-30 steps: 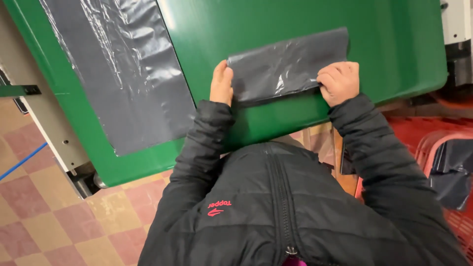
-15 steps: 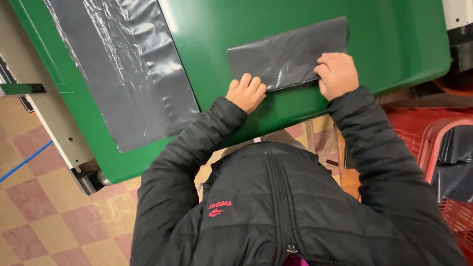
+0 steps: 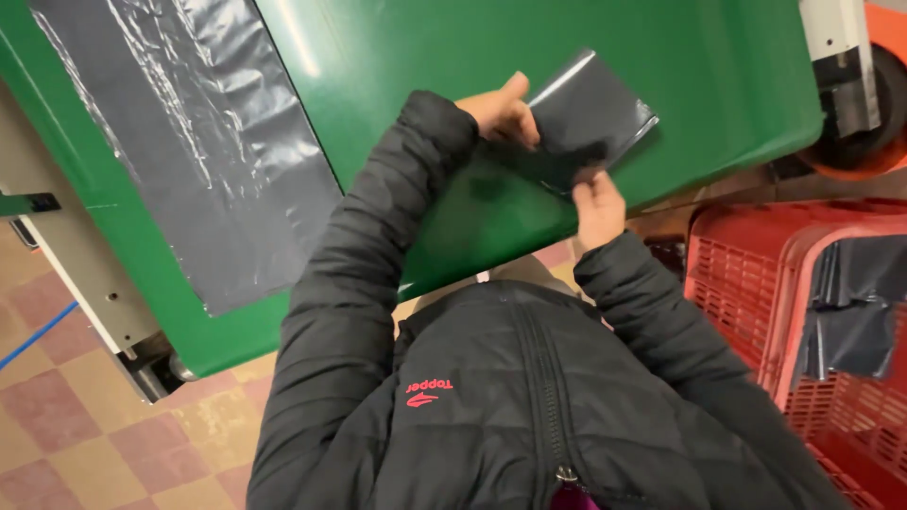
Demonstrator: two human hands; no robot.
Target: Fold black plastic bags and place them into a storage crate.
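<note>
A folded dark grey plastic bag (image 3: 590,118) is held up just above the green table (image 3: 453,47). My left hand (image 3: 501,109) grips its left edge, thumb pointing up. My right hand (image 3: 597,206) pinches the bag's lower edge from below. The bag is now a small, tilted, nearly square packet. Both of my arms are in black padded jacket sleeves, and the left sleeve crosses over the table's front.
A long strip of grey plastic film (image 3: 189,151) lies flat on the table's left part. A red plastic crate (image 3: 756,283) with dark bags (image 3: 850,302) in it stands at the right. A machine frame (image 3: 85,274) and a checked tile floor (image 3: 57,434) lie at the left.
The bag lay long and flat on the table under both hands. It has since been folded to about half that length and lifted off the surface; the left hand moved to the right.
</note>
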